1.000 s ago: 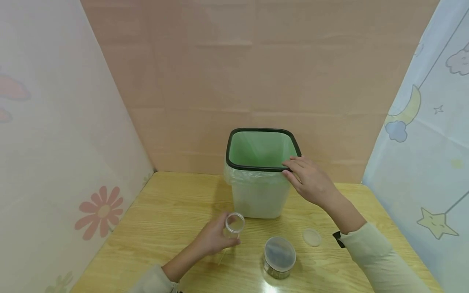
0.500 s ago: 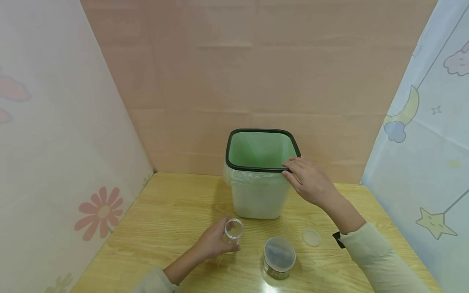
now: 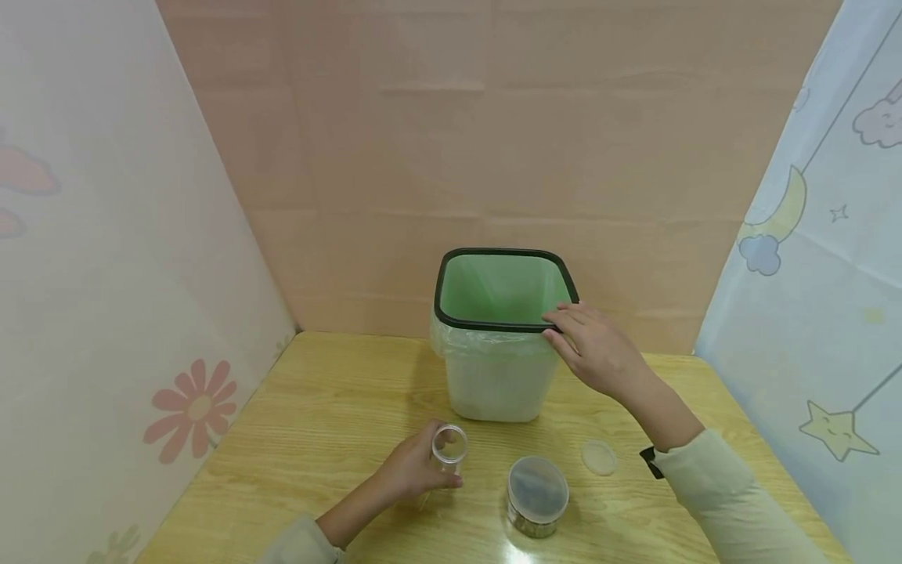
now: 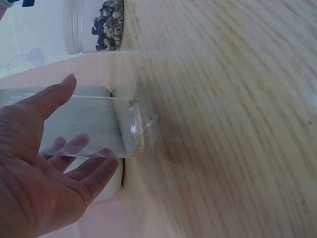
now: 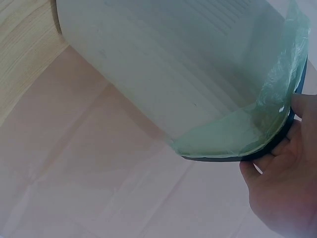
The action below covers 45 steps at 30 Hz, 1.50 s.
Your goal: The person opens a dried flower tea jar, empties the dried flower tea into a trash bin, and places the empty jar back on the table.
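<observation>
My left hand (image 3: 416, 470) curls its fingers and thumb round a clear cylindrical jar (image 3: 449, 445), uncapped at the top. In the left wrist view the fingers show through the wall of the clear jar (image 4: 99, 124), which looks empty; its base is at or very near the table. A pale trash bin (image 3: 496, 384) with a black rim and a green bag liner (image 5: 228, 134) stands at the back middle. At its front right corner, my right hand (image 3: 599, 348) grips the rim, thumb outside and fingers over the edge.
A lidded clear jar (image 3: 538, 493) stands right of my left hand; the left wrist view shows dried flower buds (image 4: 110, 27) inside it. A loose round lid (image 3: 599, 457) lies flat farther right. Patterned sheets enclose the wooden table (image 3: 331, 392) on both sides.
My left hand has lowered the clear jar slightly toward the table and nearer to me, then become nearly still. The right hand keeps its grip on the bin rim.
</observation>
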Motion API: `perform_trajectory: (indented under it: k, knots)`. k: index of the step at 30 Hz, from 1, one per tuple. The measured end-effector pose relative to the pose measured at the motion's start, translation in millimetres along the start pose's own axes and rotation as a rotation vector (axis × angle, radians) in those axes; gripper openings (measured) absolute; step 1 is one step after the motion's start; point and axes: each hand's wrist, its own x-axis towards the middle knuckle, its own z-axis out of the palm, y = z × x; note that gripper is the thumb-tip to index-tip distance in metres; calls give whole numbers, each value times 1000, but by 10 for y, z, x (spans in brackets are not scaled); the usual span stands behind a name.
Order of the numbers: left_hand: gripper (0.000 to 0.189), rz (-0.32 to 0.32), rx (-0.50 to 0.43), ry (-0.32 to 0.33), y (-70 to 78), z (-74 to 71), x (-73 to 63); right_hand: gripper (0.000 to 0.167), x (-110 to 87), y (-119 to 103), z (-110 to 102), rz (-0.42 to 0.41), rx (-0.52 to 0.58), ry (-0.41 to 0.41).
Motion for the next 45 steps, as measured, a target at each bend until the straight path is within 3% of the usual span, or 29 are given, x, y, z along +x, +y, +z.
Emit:
perform_trajectory:
  k: [22,30,34,39,45]
  knots:
    - [73,-64,-30,-7,-82,14,-33,37,-9,-13,-11,12,11,-5]
    - [81,-95,-11,-53,-97,-74,-105,38,-2,0,4,8,7,-5]
    - [70,-109,37,-71,-106,-134,-167,38,4,-3,2,7,9,-6]
    - [56,-84,92,-106,-123,-205,-230,38,7,-8,-5,8,12,-6]
    - [50,-73,75,-150,-119,-285,-298,38,9,7,12,7,6,-5]
